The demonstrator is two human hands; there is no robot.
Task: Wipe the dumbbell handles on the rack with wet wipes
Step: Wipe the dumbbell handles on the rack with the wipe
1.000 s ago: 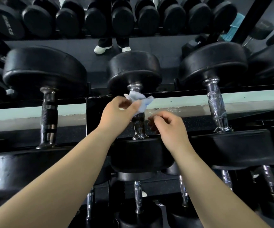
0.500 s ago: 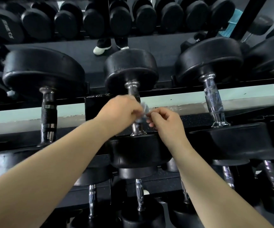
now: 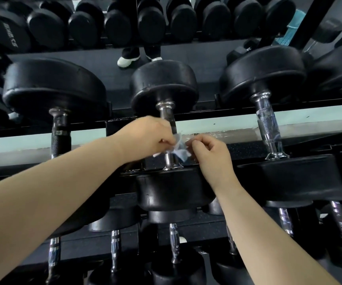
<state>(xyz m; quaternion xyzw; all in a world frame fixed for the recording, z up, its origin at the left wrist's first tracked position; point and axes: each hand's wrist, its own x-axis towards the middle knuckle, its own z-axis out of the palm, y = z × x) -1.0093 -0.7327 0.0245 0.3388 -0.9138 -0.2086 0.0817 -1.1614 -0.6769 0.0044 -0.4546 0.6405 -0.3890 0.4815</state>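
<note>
A black dumbbell with a chrome handle (image 3: 167, 117) lies on the rack's top tier in the middle of the head view. A crumpled white wet wipe (image 3: 179, 148) is wrapped around the lower part of that handle. My left hand (image 3: 145, 136) pinches the wipe's left side, and my right hand (image 3: 209, 151) pinches its right side. The wipe and my fingers hide the middle of the handle. The dumbbell's near head (image 3: 174, 188) sits just below my hands.
A dumbbell with a dark knurled handle (image 3: 60, 132) lies to the left and one with a chrome handle (image 3: 268, 130) to the right. Smaller dumbbells (image 3: 174, 243) fill the lower tier. A mirror behind shows more dumbbells and a person's white shoes (image 3: 128, 59).
The wipe has slid down the handle from near the far head toward the near head. My right hand, which was apart from it, now pinches the wipe's right side.
</note>
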